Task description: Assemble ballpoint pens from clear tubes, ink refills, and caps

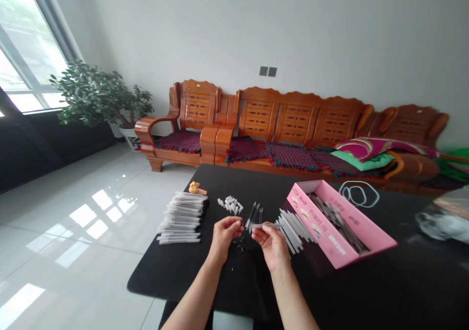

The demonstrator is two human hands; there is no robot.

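My right hand (271, 244) pinches a thin white tube (269, 226), held level over the black table (205, 276). My left hand (225, 234) is curled shut close beside it, fingertips pinched on something too small to name. Just beyond the hands lie a few dark thin sticks (254, 216), a heap of small white caps (230, 205) and a row of loose white tubes (293, 228). A stack of finished white pens (183, 217) lies to the left. Small dark bits (240, 244) lie between the hands.
A pink open box (366, 232) with dark sticks inside sits right of the hands. White rubber bands (359, 193) lie behind it, a clear plastic bag (443, 217) at far right, a small orange figure (196, 188) by the pen stack. Wooden sofa and potted plant stand behind.
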